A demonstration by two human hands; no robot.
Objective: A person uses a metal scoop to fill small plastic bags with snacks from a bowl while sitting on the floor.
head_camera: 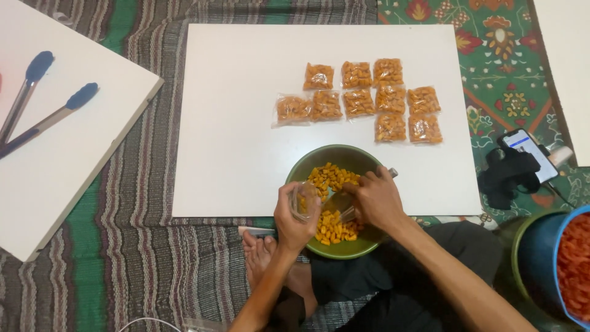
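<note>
**Bagging orange snacks over a green bowl**

Left hand (pixel 295 215) closed around a small clear plastic bag (pixel 301 200), held at the near-left rim of the green bowl (pixel 307 165). Right hand (pixel 376 200) gripping a metal scoop (pixel 344 206), tip beside the bag's mouth. Orange snack pieces (pixel 330 177) lie in the bowl under both hands. Ten filled packets (pixel 359 98) in rows on the white board (pixel 233 123), beyond the hands. Blue-tipped tongs (pixel 43 101) far left; phone (pixel 527 150) off right.

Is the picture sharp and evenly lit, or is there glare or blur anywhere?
Head view: the white board is bright, nearly washed out; the snack packets are fairly sharp; the left hand and right hand over the green bowl look slightly soft; frame edges bend a little.
</note>
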